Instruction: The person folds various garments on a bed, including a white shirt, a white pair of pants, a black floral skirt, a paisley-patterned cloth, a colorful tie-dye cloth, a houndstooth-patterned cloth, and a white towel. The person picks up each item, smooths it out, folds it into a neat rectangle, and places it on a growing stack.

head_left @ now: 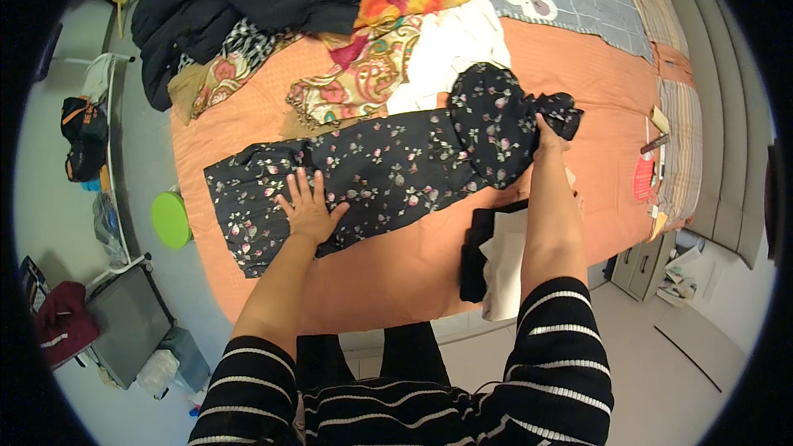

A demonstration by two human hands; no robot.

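A long black floral dress (388,167) lies spread across the orange bed sheet, its narrow ruffled end to the right and its wide end to the left. My left hand (307,211) rests flat on the wide part, palm down, with fingers spread. At the other end, my right hand (551,139) grips the fabric beside the ruffled cuff; some of its fingers are hidden. A rounded section of the dress bunches up just left of that hand. Below my right forearm, folded black clothing (474,256) and cream clothing (502,268) lie at the bed's near edge.
Beyond the dress are a heap of black clothing (248,0), a paisley scarf (355,74), a white garment (454,41) and a grey blanket (570,0). A red fan-shaped object (643,177) lies at the right. Left of the bed stand a green stool (171,220) and a rack (121,198).
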